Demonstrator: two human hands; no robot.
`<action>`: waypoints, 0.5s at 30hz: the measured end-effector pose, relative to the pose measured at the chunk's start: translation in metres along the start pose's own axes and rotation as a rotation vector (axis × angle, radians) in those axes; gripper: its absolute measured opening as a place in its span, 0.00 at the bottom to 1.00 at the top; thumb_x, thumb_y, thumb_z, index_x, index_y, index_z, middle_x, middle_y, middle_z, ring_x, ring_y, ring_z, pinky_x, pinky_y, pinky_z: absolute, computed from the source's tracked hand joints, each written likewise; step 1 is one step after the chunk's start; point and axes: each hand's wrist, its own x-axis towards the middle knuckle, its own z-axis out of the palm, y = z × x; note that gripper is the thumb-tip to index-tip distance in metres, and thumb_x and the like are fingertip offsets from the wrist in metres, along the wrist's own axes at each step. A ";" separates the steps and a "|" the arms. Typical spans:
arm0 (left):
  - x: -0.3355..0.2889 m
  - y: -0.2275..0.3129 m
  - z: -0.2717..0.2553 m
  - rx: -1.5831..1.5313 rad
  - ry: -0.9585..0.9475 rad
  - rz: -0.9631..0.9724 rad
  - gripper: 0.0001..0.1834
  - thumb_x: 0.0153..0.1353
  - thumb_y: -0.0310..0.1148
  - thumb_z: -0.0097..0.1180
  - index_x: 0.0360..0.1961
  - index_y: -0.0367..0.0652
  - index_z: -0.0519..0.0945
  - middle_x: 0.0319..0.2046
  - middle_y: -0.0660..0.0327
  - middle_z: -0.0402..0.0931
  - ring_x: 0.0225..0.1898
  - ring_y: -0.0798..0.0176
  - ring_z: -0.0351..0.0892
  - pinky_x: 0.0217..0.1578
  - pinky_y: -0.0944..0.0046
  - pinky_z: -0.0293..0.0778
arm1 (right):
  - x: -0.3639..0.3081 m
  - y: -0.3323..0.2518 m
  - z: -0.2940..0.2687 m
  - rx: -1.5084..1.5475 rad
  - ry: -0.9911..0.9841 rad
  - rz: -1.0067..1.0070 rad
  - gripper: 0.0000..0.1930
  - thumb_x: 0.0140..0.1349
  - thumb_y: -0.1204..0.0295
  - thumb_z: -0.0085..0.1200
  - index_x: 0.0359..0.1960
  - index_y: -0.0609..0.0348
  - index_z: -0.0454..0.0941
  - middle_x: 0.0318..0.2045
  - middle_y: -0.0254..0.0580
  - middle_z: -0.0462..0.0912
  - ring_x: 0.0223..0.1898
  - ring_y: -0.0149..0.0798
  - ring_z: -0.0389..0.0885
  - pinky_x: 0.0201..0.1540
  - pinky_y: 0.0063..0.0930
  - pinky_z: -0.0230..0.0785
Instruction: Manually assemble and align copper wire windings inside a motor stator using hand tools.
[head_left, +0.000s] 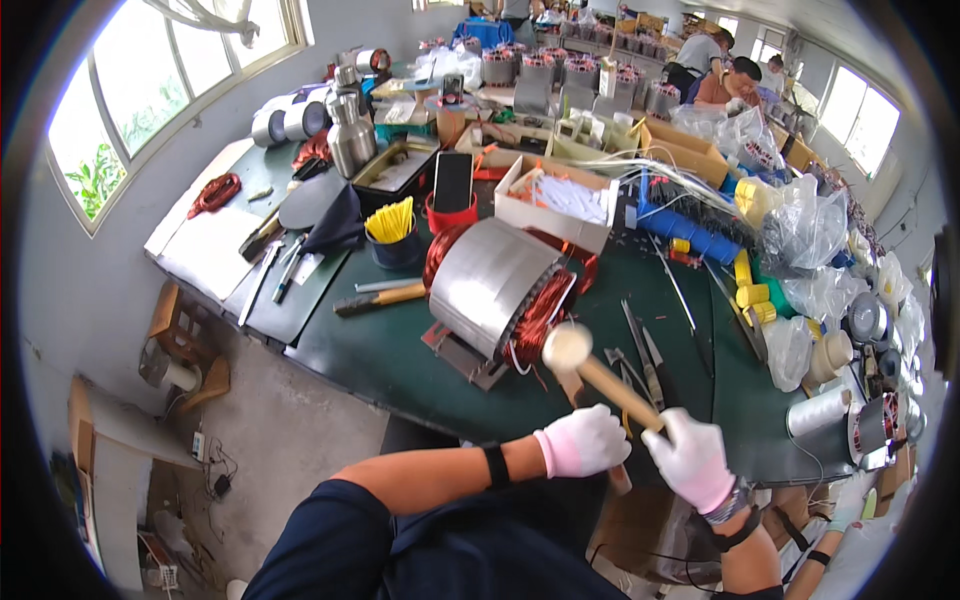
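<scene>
My right hand [690, 460], in a white glove, is wrapped round the wooden handle of a mallet [610, 385]. The mallet's pale round head is beside the near right end of a motor stator [495, 285], a silver cylinder with red-brown copper windings [545, 310] coming out at its ends. Closed, my gloved left hand [583, 442] grips a flat brown wooden stick [572, 388]; its top is just below the mallet head and its lower end sticks out under my fist. Beneath the stator lies a brown metal-looking plate [465, 357] on the dark green table [390, 360].
Right of the stator lie scissors and long thin tools [645, 350]. Behind it stand a white box of paper strips [560, 195], a cup of yellow strips [393, 235] and a phone [453, 183]. Plastic bags and spools [820, 410] crowd the right side. Other people [725, 85] sit farther back.
</scene>
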 end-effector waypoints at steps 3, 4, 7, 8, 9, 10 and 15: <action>0.002 -0.005 -0.010 -0.081 -0.133 -0.078 0.07 0.57 0.38 0.61 0.24 0.53 0.78 0.23 0.69 0.75 0.29 0.62 0.80 0.33 0.59 0.72 | 0.012 -0.038 -0.040 0.232 0.258 0.069 0.05 0.67 0.77 0.60 0.38 0.64 0.77 0.20 0.41 0.78 0.17 0.34 0.78 0.21 0.30 0.67; 0.002 -0.005 -0.014 -0.087 -0.129 -0.077 0.07 0.57 0.38 0.61 0.24 0.53 0.78 0.23 0.69 0.75 0.29 0.62 0.80 0.33 0.59 0.72 | 0.005 -0.046 -0.050 0.491 0.335 0.155 0.04 0.68 0.77 0.57 0.39 0.64 0.76 0.20 0.40 0.78 0.17 0.31 0.76 0.21 0.27 0.66; 0.006 -0.006 -0.013 -0.078 -0.118 -0.042 0.07 0.57 0.38 0.60 0.24 0.53 0.78 0.22 0.69 0.74 0.28 0.61 0.79 0.33 0.59 0.71 | -0.013 -0.038 -0.032 0.903 0.551 0.036 0.04 0.70 0.78 0.50 0.42 0.65 0.74 0.23 0.39 0.79 0.17 0.26 0.73 0.21 0.19 0.64; 0.005 -0.007 -0.009 -0.079 -0.069 -0.017 0.07 0.57 0.38 0.60 0.24 0.53 0.79 0.22 0.69 0.74 0.28 0.61 0.79 0.33 0.59 0.71 | -0.013 -0.026 -0.016 0.490 0.357 -0.017 0.06 0.70 0.74 0.55 0.39 0.64 0.73 0.22 0.45 0.80 0.18 0.40 0.76 0.21 0.30 0.67; 0.005 -0.006 -0.007 -0.075 -0.027 0.000 0.07 0.57 0.38 0.60 0.24 0.53 0.79 0.22 0.69 0.74 0.28 0.61 0.79 0.32 0.59 0.71 | -0.011 -0.011 0.002 0.089 0.153 -0.069 0.10 0.70 0.70 0.59 0.36 0.62 0.72 0.22 0.52 0.80 0.18 0.54 0.80 0.21 0.42 0.70; 0.006 -0.003 -0.007 -0.075 -0.028 0.013 0.07 0.57 0.38 0.60 0.24 0.53 0.79 0.22 0.69 0.74 0.28 0.61 0.79 0.32 0.59 0.71 | -0.018 0.008 0.022 0.044 0.053 0.076 0.11 0.69 0.68 0.62 0.36 0.62 0.73 0.22 0.54 0.80 0.21 0.59 0.81 0.24 0.47 0.72; -0.003 0.020 -0.030 -0.228 0.009 0.130 0.07 0.54 0.37 0.61 0.23 0.53 0.76 0.22 0.69 0.72 0.27 0.62 0.78 0.31 0.61 0.71 | -0.033 0.012 0.018 0.139 0.106 0.316 0.10 0.69 0.69 0.63 0.40 0.63 0.77 0.22 0.57 0.80 0.25 0.62 0.82 0.27 0.49 0.72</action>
